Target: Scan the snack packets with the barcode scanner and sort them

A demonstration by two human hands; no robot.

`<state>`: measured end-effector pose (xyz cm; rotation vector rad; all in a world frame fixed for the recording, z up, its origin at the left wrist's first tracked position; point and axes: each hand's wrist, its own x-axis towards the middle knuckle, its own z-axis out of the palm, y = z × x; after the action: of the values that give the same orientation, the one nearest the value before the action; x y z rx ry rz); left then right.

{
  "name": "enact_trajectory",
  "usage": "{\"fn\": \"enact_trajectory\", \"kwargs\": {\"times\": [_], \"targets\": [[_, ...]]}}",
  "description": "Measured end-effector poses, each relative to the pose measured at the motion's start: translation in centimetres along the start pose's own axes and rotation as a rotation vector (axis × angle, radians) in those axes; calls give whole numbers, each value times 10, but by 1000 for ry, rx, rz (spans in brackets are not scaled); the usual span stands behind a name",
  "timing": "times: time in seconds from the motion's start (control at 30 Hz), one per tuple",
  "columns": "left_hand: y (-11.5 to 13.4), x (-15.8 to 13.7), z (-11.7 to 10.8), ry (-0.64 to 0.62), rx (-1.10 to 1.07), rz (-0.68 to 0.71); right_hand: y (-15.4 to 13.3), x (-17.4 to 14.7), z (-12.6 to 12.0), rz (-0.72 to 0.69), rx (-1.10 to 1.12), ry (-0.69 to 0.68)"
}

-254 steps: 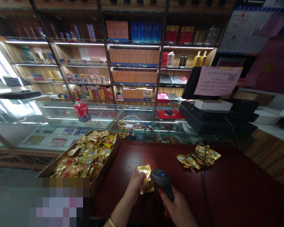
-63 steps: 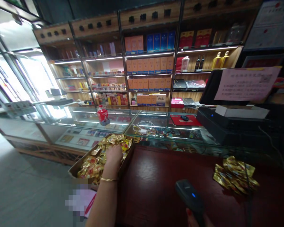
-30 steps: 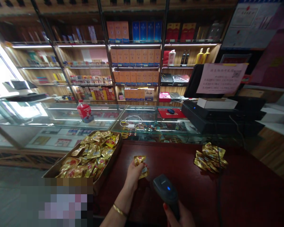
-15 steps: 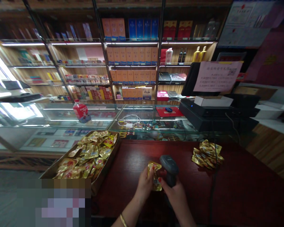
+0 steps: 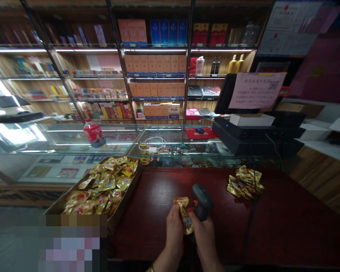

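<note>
My left hand (image 5: 175, 230) is closed on a small gold foil snack packet (image 5: 184, 211), gripping its left side. The fingers of my right hand (image 5: 204, 232) wrap round the handle of a dark grey barcode scanner (image 5: 202, 200), its head tilted up and to the left. My right thumb lies at the packet's right edge. To the left stands a cardboard box (image 5: 137, 173) filled with similar gold packets (image 5: 106, 181). A loose pile of gold packets (image 5: 245, 183) lies at the right of the dark red table (image 5: 155, 189).
Behind the table runs a glass display counter (image 5: 121, 136) with a red-labelled bottle (image 5: 94, 133) and a white cable (image 5: 153, 145). At the right stand a monitor (image 5: 225, 94) with a pink paper and a black cash drawer (image 5: 243, 143). A dark cord (image 5: 251, 223) crosses the table.
The packet in my left hand has tilted and shifted slightly down, and my left hand has turned more upright. The scanner stays in my right hand. The view has shifted a little.
</note>
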<state>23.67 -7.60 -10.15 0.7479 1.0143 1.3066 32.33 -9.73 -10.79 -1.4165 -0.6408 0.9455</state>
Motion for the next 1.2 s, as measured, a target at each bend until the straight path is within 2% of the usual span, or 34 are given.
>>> {"fn": "enact_trajectory", "kwargs": {"times": [0.17, 0.3, 0.43, 0.57, 0.63, 0.73, 0.83, 1.0, 1.1, 1.2], "targets": [[13, 9, -3, -149, 93, 6, -5, 5, -7, 19, -6, -38], [24, 13, -5, -166, 114, 79, -7, 1, -9, 7, -2, -6], [18, 2, 0, -202, -69, -65, -5, -7, 0, 79, 127, -15], [5, 2, 2, -175, -236, -204, -5, -4, 0, 126, 165, -82], [3, 12, -3, -156, -155, -177, -6, 0, -7, 83, 92, -93], [7, 37, -18, -55, 60, -5, -5, 1, -24, 9, -60, -101], [12, 59, -35, 57, 184, 127, 3, -13, -38, -10, -203, -139], [8, 76, -46, 84, 199, 121, 23, -44, -44, -190, -536, -176], [3, 76, -47, 83, 199, 106, 29, -52, -43, -284, -600, -127], [3, 75, -48, 94, 201, 92, 30, -53, -44, -286, -627, -130]]}}
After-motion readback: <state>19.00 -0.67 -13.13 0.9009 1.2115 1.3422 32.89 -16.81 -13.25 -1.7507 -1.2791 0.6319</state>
